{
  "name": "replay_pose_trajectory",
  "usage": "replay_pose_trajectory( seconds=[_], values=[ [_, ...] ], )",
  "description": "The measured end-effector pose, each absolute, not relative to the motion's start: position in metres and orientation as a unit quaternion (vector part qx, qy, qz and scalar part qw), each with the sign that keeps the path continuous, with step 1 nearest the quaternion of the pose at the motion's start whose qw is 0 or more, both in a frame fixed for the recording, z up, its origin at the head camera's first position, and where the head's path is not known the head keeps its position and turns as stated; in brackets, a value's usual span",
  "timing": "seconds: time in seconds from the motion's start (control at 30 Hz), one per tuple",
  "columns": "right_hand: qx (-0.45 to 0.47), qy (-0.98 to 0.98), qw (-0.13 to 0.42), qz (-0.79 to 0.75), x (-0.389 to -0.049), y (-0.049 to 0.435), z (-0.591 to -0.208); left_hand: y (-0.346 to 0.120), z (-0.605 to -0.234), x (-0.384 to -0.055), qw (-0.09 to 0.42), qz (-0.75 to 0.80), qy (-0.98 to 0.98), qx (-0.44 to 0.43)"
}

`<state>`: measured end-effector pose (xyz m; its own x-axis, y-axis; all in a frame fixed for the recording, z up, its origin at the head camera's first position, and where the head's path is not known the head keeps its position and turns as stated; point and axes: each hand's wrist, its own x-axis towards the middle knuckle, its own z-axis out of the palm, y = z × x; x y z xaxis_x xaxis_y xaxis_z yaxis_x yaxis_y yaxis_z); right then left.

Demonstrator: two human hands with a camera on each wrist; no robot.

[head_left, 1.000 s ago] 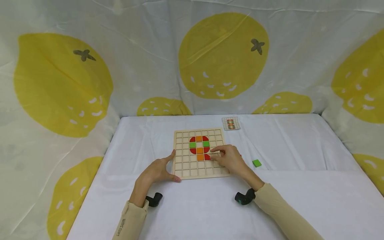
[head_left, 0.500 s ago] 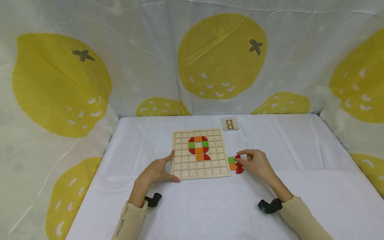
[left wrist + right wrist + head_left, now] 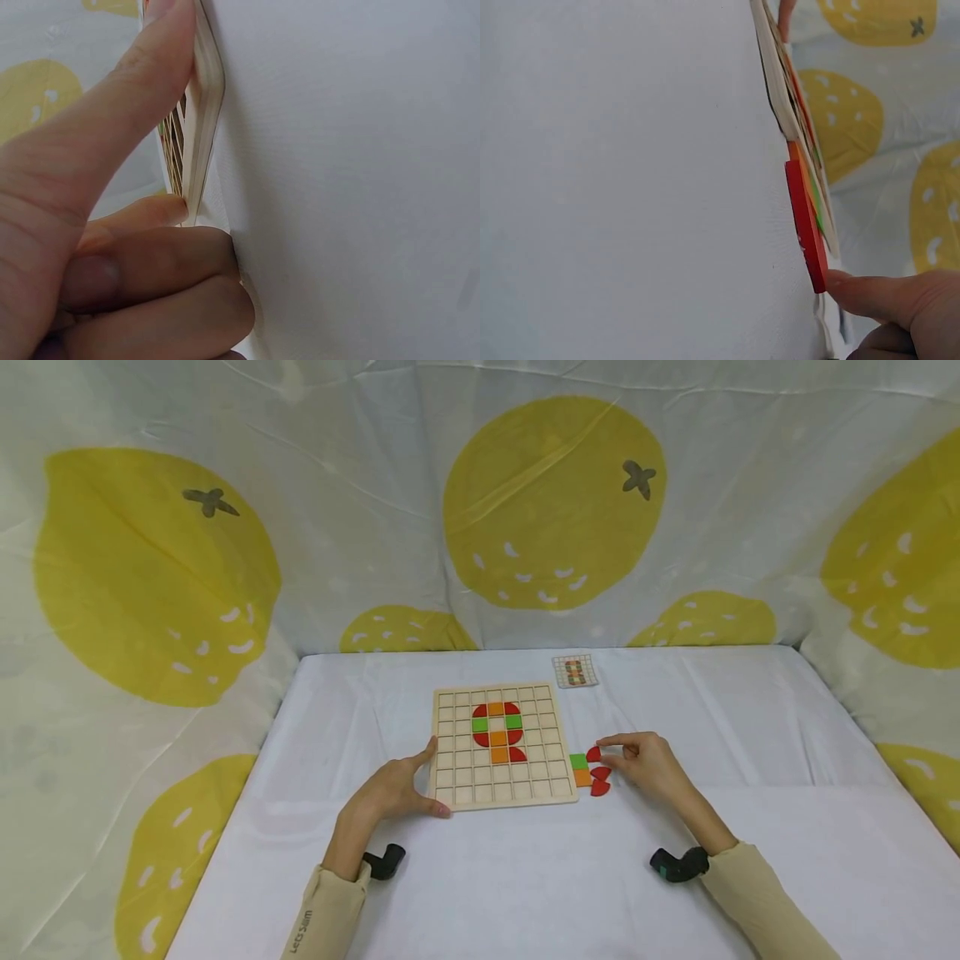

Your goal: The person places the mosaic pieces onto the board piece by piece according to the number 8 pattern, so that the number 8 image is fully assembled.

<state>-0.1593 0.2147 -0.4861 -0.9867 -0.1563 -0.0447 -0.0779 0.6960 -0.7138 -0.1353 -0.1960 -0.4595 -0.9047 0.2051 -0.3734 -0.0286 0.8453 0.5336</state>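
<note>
A square wooden grid board (image 3: 459, 777) lies on the table, with red quarter-circle tiles, orange squares and green squares set in several cells. My left hand (image 3: 392, 789) holds its near-left corner, thumb on the front edge and index finger along the left side. Right of the board, thumb and index finger of my right hand (image 3: 648, 764) pinch the edge of a red quarter-circle tile (image 3: 593, 754). Just below that lie a second red tile (image 3: 600, 772) and a third red tile (image 3: 600, 788). A green square (image 3: 577, 762) and an orange square (image 3: 582, 778) sit against the board's right edge.
A small pattern card (image 3: 575, 671) with a printed grid lies behind the board's far-right corner. White cloth covers the table (image 3: 510, 877). A hanging lemon-print cloth (image 3: 375, 510) closes off the back and sides.
My right hand has moved right, off the board, to the loose tiles beside it. A lone green tile seen earlier farther right is no longer visible. The left hand has stayed at the board's corner.
</note>
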Motion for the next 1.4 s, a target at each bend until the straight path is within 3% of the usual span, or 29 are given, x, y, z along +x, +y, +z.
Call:
replay_pose_trajectory(
  seconds=[0.33,0.63,1.03,1.4],
  values=[
    [-0.051,0.917,0.076,-0.387,-0.163,0.219,-0.487,-0.195,-0.459,-0.135,0.205,0.268,0.940,0.052],
    [-0.116,0.906,0.094,-0.396,-0.169,0.220,-0.487,-0.195,-0.457,-0.135,0.205,0.267,0.940,0.055],
    [-0.068,0.922,0.066,-0.375,-0.164,0.232,-0.488,-0.196,-0.459,-0.135,0.204,0.266,0.941,0.055],
    [-0.090,0.913,0.065,-0.392,-0.166,0.229,-0.490,-0.195,-0.460,-0.136,0.204,0.268,0.940,0.055]
  ],
)
